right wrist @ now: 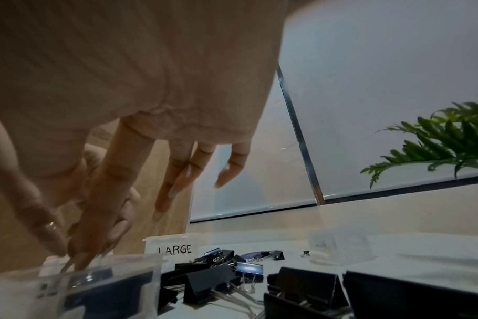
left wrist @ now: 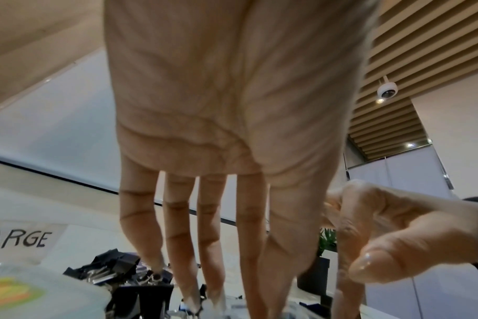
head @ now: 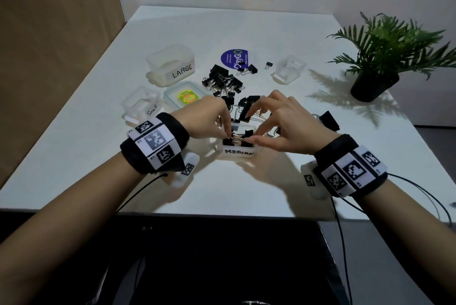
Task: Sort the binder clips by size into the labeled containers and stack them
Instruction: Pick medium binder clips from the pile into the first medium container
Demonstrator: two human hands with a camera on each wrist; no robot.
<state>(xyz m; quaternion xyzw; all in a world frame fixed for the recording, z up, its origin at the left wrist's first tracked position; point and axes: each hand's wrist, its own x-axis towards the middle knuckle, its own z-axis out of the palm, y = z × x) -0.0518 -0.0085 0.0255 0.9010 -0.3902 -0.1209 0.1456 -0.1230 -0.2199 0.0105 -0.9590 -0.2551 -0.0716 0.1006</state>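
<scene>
A clear container labelled MEDIUM [head: 238, 152] stands near the table's front middle, with black binder clips [head: 237, 138] inside. Both hands hover over it. My left hand [head: 227, 134] reaches down from the left, its straight fingers [left wrist: 178, 248] touching the clips in the container. My right hand [head: 251, 138] comes in from the right; thumb and index finger [right wrist: 68, 256] pinch a clip at the container's rim [right wrist: 68, 287], and the other fingers are spread. A loose pile of black clips [head: 223, 81] of mixed sizes lies just behind. The LARGE container [head: 170, 62] and the Small container [head: 140, 104] stand at the left.
A lid with a green sticker [head: 172, 93] lies between the Small container and the pile. A purple round sticker [head: 233, 57] and an unlabelled clear container [head: 288, 70] sit further back. A potted plant [head: 375, 82] stands at the right. Big clips [head: 329, 119] lie beside my right hand.
</scene>
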